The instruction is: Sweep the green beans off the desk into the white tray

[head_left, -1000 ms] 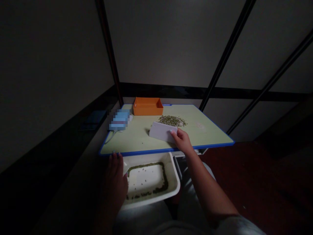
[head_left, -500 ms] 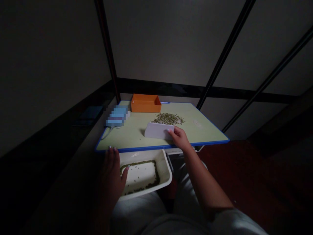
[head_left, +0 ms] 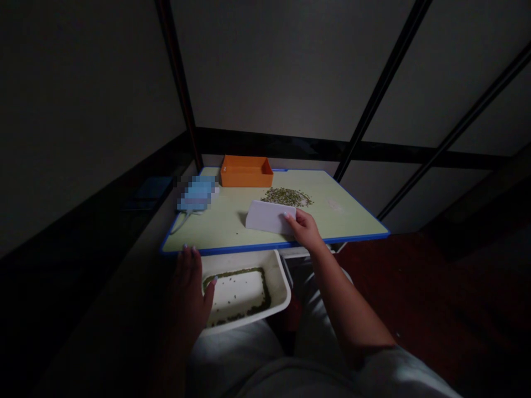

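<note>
My right hand (head_left: 307,228) pinches the right end of a white flat card (head_left: 267,217), thumb on its near face. The card stands tilted on its long edge on the pale green tabletop (head_left: 211,235). Just beyond it lies a loose pile of small green grains (head_left: 288,196), partly hidden by the card. My left hand (head_left: 191,293) lies over the left side of a white plastic tub (head_left: 280,284), fingers stretched toward the table edge and thumb apart over the inside. More green grains line the edges of the tub's floor, with a few scattered in its middle.
An orange open box (head_left: 246,178) stands at the back left of the table. Left of it is a blurred-out light blue object (head_left: 198,193) with a pale cable (head_left: 181,222). Dark-framed wall panels rise behind the table. The tub sits by my lap, below the table's blue edge.
The whole view has shifted slightly, so the table and tub appear a little higher. Both hands and the card keep nearly the same places.
</note>
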`<state>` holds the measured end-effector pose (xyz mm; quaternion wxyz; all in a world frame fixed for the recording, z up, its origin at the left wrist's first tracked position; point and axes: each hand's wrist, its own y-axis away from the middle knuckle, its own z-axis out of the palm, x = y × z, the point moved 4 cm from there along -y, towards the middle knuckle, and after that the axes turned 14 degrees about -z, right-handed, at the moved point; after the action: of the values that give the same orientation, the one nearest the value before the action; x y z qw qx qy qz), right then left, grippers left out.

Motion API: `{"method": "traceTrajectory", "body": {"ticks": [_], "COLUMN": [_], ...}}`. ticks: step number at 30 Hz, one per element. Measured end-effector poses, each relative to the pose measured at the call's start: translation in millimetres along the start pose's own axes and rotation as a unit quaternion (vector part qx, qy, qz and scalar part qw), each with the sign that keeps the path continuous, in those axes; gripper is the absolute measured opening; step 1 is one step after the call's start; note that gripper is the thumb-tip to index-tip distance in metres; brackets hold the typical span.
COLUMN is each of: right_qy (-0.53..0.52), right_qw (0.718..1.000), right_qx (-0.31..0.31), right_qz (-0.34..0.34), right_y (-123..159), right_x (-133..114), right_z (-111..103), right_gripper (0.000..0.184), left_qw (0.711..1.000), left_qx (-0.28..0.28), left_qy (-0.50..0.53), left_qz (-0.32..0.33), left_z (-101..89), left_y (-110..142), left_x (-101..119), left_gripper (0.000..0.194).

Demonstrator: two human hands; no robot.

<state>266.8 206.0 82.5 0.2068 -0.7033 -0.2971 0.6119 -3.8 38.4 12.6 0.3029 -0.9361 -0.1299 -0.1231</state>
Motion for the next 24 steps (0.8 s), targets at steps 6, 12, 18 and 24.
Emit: {"method": "traceTrajectory", "body": {"ticks": [6,12,18,24], "right_qy": [0.043,0.112,0.068,0.038], "right_qw": [0.99,0.992,0.997,0.999], "right_qx": [0.136,0.064,-0.009,-0.032], "right_qz": [0.009,-0.015,-0.026,-0.015], "right_y": [21.3,42.5,16.7,15.0], "right_x": [-28.0,-46.4,-39.2,-33.4], "right_z": [-1.1,30.3,54.7,57.1], "right_gripper": [0.046,0.036,0.029,0.029], "left_qw": [1.0,1.0,1.0,1.0], "left_qx": [0.008,0.003,0.002,0.01], "left_qy": [0.001,0.008,-0.001,0.008], "left_qz": [-0.012,-0.013,-0.012,-0.017], "left_z": [1.8,-0.2,-1.8,-2.2], "left_y": [2.3,3.0,2.6,3.4], "left_x": [-2.2,-2.5,-0.9,-0.3], "left_gripper": [0.075,0.076,0.076,0.075]}}
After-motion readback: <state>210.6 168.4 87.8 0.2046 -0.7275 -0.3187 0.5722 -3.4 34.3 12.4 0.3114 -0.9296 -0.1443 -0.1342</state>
